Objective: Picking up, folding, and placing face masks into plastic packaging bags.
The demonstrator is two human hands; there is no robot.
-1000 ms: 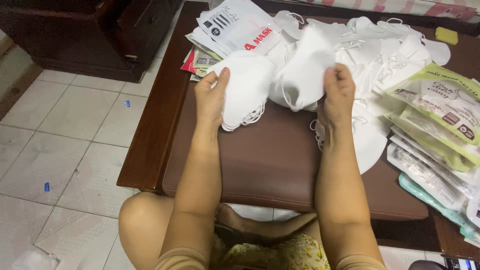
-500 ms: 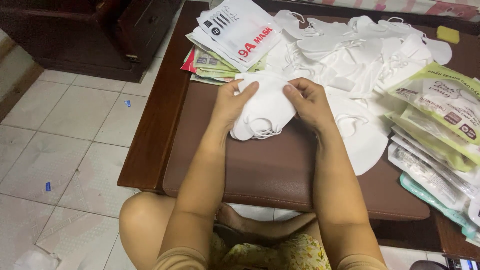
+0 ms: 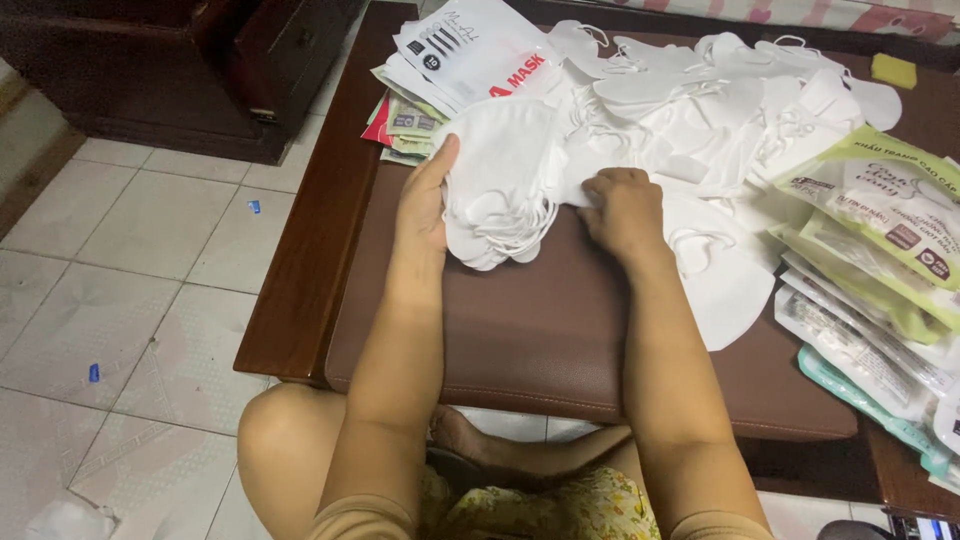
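- Your left hand (image 3: 425, 205) lies flat with the fingers together against the left edge of the stack of white face masks (image 3: 500, 180), steadying it rather than pinching it.
- Your right hand (image 3: 622, 205) is curled, knuckles up, fingertips pressed down on the stack's right edge; you cannot tell whether anything is pinched beneath.
- Half a second ago both hands held the stack lifted between them, close together; now it rests on the brown padded bench top (image 3: 520, 330) and your hands have moved apart to its two sides.
- A second ago your hands were reaching into the loose pile of white masks (image 3: 720, 100), which lies behind and to the right of the stack.
- A white printed packet (image 3: 475, 50) sits just behind the stack, over coloured packets.
- Green and clear sealed packets (image 3: 880, 240) are fanned along the bench's right edge, where they were before.
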